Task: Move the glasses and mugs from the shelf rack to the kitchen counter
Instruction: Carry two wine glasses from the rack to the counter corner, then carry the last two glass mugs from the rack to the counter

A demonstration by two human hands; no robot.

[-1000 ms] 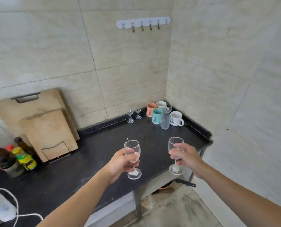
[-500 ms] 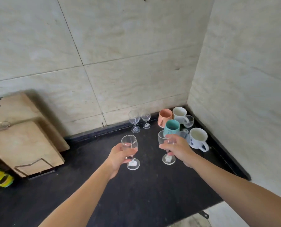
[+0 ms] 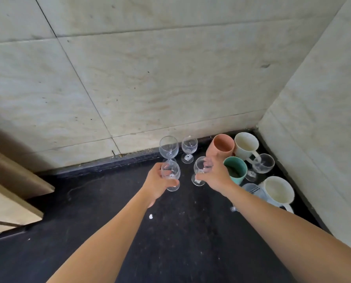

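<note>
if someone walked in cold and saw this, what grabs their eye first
First, the two bare arms reaching in from below, the left hand and the right hand each gripping a clear wine glass, the left glass and the right glass, over the black counter. Next, the corner cluster at right: a pink mug and a teal mug among white mugs, with two more wine glasses standing by the tiled wall.
</note>
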